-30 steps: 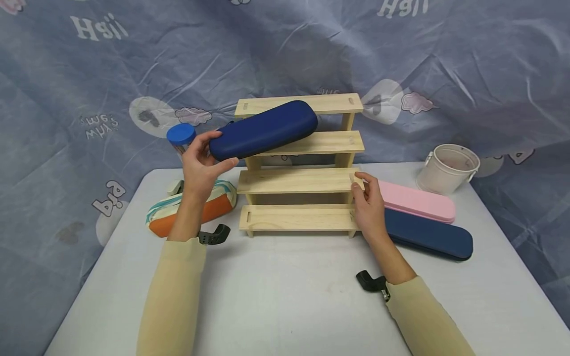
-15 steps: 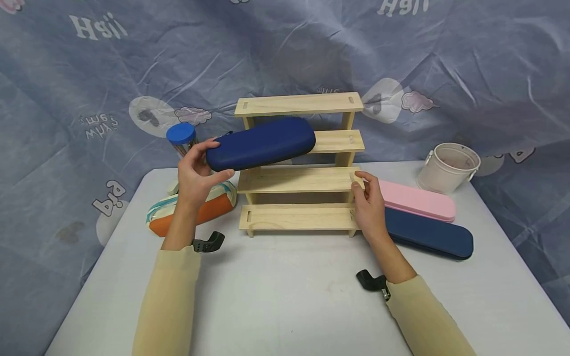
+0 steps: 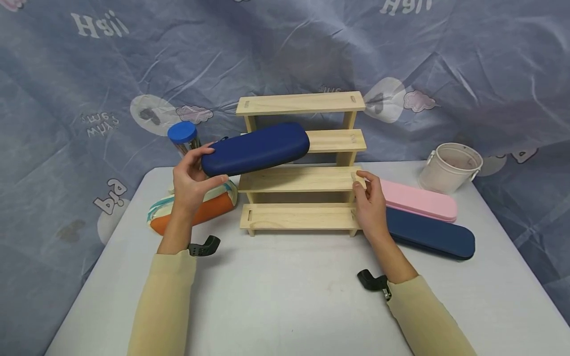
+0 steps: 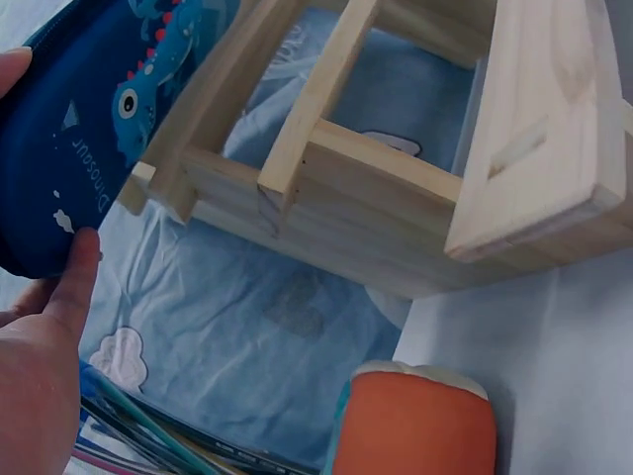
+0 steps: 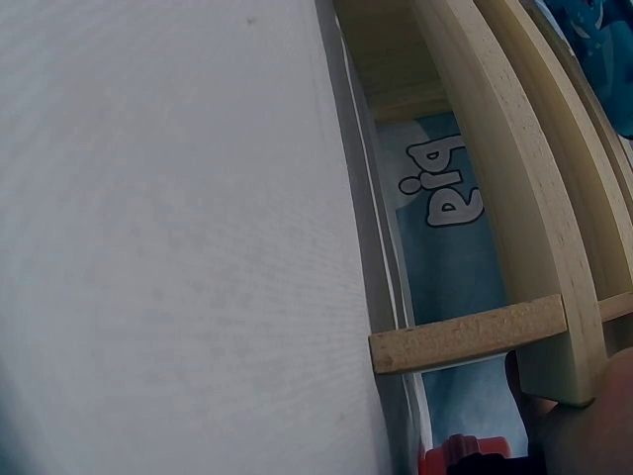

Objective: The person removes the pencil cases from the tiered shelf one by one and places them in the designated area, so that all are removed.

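A dark blue pencil case (image 3: 258,150) is held by one end in my left hand (image 3: 187,183), thumb below and fingers behind. It is raised and slightly tilted, overlapping the middle levels of a four-step wooden shelf (image 3: 296,217) in the head view. The left wrist view shows a dinosaur print on the case's other face (image 4: 74,148). My right hand (image 3: 371,205) grips the right end of the shelf's second board from the bottom. In the right wrist view part of that hand (image 5: 598,426) curls at the board's end.
Left of the shelf lie an orange and white pouch (image 3: 213,208) and a blue-lidded jar (image 3: 182,132) of thin sticks. On the right are a pink case (image 3: 418,200), a navy case (image 3: 432,235) and a white bucket (image 3: 450,170). A patterned cloth (image 3: 285,44) hangs behind.
My left hand has brought the pencil case down and a little left, from across the upper boards to the middle ones, with less tilt. The right hand keeps its place on the shelf.
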A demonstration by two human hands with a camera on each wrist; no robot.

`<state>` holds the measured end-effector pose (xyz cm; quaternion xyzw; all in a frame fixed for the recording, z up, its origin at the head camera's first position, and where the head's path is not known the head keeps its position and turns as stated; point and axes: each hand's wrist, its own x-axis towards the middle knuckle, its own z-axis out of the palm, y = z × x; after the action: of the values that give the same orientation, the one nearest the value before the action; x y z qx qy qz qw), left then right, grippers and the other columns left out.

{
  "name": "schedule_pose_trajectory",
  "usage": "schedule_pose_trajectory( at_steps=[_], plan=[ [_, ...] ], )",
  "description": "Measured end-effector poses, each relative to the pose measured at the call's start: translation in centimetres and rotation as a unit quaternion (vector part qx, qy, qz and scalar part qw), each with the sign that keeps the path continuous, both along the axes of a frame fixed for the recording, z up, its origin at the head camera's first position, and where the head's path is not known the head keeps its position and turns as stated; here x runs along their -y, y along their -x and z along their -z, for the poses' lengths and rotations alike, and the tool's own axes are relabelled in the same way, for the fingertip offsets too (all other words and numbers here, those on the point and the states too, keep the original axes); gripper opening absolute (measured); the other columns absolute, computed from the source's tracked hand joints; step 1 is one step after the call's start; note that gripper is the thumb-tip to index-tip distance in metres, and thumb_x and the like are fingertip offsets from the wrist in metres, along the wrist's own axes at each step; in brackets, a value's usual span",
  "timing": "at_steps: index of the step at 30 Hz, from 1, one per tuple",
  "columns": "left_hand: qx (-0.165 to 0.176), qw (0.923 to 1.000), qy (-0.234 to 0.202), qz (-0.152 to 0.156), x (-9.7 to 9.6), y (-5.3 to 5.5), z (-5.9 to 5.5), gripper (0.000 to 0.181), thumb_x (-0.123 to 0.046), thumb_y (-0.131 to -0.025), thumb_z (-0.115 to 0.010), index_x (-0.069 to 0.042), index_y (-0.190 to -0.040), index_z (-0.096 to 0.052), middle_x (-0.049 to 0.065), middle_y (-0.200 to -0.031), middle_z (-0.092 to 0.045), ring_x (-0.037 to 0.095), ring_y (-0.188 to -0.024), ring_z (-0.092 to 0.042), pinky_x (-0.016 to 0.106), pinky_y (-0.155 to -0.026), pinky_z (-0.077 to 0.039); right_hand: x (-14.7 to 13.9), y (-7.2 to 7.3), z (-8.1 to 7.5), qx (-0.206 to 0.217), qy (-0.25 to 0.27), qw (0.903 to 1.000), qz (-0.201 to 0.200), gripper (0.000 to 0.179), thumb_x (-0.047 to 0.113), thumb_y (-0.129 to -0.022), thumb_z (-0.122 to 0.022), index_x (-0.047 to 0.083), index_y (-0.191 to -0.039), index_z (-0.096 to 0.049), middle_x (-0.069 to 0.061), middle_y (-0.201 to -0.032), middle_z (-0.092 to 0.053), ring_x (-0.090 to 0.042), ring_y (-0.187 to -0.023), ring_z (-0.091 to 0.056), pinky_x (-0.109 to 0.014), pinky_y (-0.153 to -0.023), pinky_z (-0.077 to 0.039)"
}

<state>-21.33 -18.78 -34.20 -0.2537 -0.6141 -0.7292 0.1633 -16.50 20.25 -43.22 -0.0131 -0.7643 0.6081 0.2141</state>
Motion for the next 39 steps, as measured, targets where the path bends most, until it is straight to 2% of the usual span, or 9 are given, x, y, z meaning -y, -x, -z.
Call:
schedule_pose_trajectory(
  at_steps=[13, 16, 21, 27, 34, 39],
  plan=[
    [0.014, 0.9998, 0.006, -0.01, 1.0, -1.0, 1.0, 0.057, 0.019, -0.065, -0.074, 0.009, -0.118, -0.059, 0.024, -0.135, -0.048, 0.037, -0.122, -0.045, 0.034, -0.096, -0.046, -0.1, 0.0, 0.1, 0.009, -0.001, 0.9999, -0.004, 0.038, 0.039, -0.101, -0.048, 0.024, -0.135, -0.049, -0.022, -0.091, -0.054, -0.02, -0.069, -0.044, -0.03, -0.056, -0.035],
    [0.017, 0.9998, 0.005, -0.011, 1.2, -1.1, 1.2, 0.057, 0.02, -0.065, -0.074, 0.009, -0.118, -0.058, 0.023, -0.135, -0.048, 0.038, -0.121, -0.045, 0.034, -0.096, -0.046, 0.0, -0.3, -0.5, 0.013, 0.005, 0.9999, -0.009, 0.038, 0.033, -0.102, -0.048, 0.018, -0.137, -0.047, -0.026, -0.095, -0.054, -0.023, -0.071, -0.045, -0.03, -0.057, -0.035],
    [0.014, 0.9998, 0.004, -0.012, 1.6, -1.4, 1.5, 0.057, 0.021, -0.064, -0.073, 0.01, -0.118, -0.058, 0.024, -0.134, -0.048, 0.038, -0.12, -0.046, 0.034, -0.095, -0.047, 0.7, -1.4, -2.4, 0.01, 0.002, 0.9999, -0.013, 0.038, 0.025, -0.103, -0.046, 0.009, -0.138, -0.045, -0.032, -0.096, -0.052, -0.029, -0.072, -0.045, -0.029, -0.056, -0.035],
    [0.011, 0.9998, 0.006, -0.013, 2.0, -1.7, 1.6, 0.057, 0.021, -0.064, -0.073, 0.012, -0.118, -0.057, 0.025, -0.135, -0.047, 0.039, -0.121, -0.045, 0.034, -0.094, -0.047, 1.1, -2.1, -3.4, 0.015, 0.001, 0.9998, -0.012, 0.038, 0.024, -0.103, -0.045, 0.007, -0.138, -0.045, -0.031, -0.098, -0.051, -0.028, -0.074, -0.045, -0.029, -0.058, -0.035],
    [0.016, 0.9998, -0.001, -0.007, 2.5, -2.1, 1.9, 0.057, 0.021, -0.065, -0.072, 0.013, -0.118, -0.055, 0.025, -0.135, -0.047, 0.04, -0.121, -0.044, 0.036, -0.093, -0.048, 0.9, -1.9, -3.1, 0.014, 0.0, 0.9998, -0.014, 0.039, 0.025, -0.103, -0.045, 0.007, -0.138, -0.045, -0.03, -0.099, -0.051, -0.016, -0.068, -0.041, -0.029, -0.058, -0.034],
    [0.021, 0.9997, -0.002, -0.008, 2.8, -2.2, 2.0, 0.057, 0.023, -0.064, -0.07, 0.012, -0.118, -0.056, 0.026, -0.135, -0.047, 0.04, -0.121, -0.044, 0.035, -0.093, -0.048, 0.3, -0.8, -1.4, 0.02, 0.004, 0.9998, -0.008, 0.038, 0.032, -0.102, -0.046, 0.016, -0.138, -0.046, -0.027, -0.099, -0.052, -0.018, -0.068, -0.041, -0.031, -0.057, -0.034]
  ],
)
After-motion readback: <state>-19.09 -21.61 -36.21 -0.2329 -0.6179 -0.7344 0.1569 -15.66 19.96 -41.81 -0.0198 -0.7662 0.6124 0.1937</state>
